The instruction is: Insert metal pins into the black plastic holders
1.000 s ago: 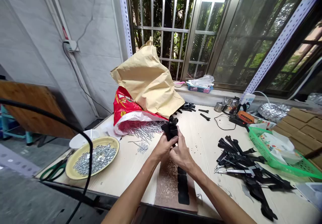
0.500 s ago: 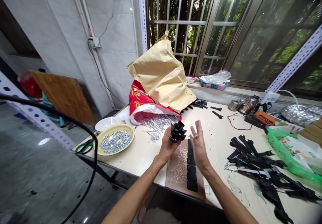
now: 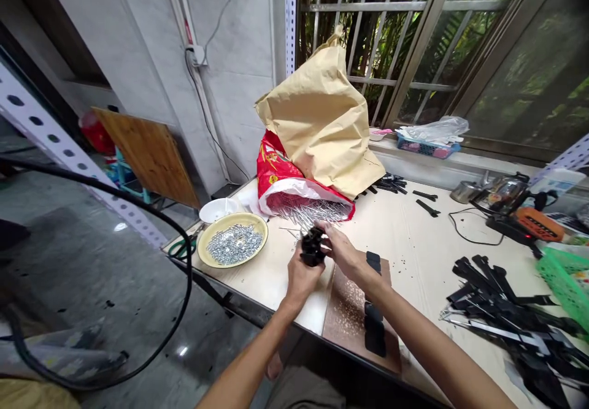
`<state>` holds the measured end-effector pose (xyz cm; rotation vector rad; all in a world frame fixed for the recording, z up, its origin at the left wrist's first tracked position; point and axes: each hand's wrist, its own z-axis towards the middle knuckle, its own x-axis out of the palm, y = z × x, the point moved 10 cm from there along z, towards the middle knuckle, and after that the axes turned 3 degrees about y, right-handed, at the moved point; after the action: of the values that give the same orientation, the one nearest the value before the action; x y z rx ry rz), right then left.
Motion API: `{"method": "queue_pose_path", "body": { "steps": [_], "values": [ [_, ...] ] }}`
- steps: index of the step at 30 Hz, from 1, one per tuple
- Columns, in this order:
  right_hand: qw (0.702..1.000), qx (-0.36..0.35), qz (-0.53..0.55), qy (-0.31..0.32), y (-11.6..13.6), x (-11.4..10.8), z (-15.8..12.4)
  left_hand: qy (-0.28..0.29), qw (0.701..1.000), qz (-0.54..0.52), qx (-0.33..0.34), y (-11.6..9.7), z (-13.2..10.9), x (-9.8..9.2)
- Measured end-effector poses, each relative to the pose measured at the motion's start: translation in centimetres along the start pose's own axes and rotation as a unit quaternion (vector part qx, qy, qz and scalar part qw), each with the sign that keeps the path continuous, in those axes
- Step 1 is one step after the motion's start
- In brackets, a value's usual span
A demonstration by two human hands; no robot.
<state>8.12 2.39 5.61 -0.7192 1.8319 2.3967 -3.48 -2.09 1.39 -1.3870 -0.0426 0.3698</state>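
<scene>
The left hand is gripping a black plastic bundle, long axis apparently upright; the half-curled right hand is bordering its right side, hold unclear.

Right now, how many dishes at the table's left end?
2: the yellow dish, holding small metal pieces, and the white dish behind it, its near edge partly covered in this view. The red bag could hide more.

Bundled parts right of basin
</scene>
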Motion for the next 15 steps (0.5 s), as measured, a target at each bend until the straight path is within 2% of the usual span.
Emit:
{"method": "queue_pose_path", "body": {
  "steps": [2,4,7,10,12,15],
  "values": [
    [0.991,-0.018,-0.125,0.032,-0.1,1.4,2.2,-0.021,0.997,-0.047,-0.054,1.8,0.0,-1.6],
    [0.975,-0.031,-0.216,0.04,-0.3,2.7,4.2,-0.026,0.993,-0.077,-0.08,2.8,-0.2,-2.7],
    [0.965,-0.026,-0.258,0.035,-1.0,5.1,6.4,-0.013,0.992,-0.088,-0.084,3.2,-0.6,-3.5],
    [0.958,-0.023,-0.283,0.035,-1.2,7.0,7.3,-0.013,0.992,-0.092,-0.079,3.3,-0.8,-4.0],
    [0.957,-0.025,-0.286,0.038,-1.2,7.3,7.5,-0.013,0.993,-0.091,-0.08,3.4,-0.7,-4.3],
    [0.959,-0.03,-0.282,0.03,-0.9,5.9,7.5,-0.008,0.992,-0.096,-0.085,3.7,-0.3,-4.6]
  ]
}}
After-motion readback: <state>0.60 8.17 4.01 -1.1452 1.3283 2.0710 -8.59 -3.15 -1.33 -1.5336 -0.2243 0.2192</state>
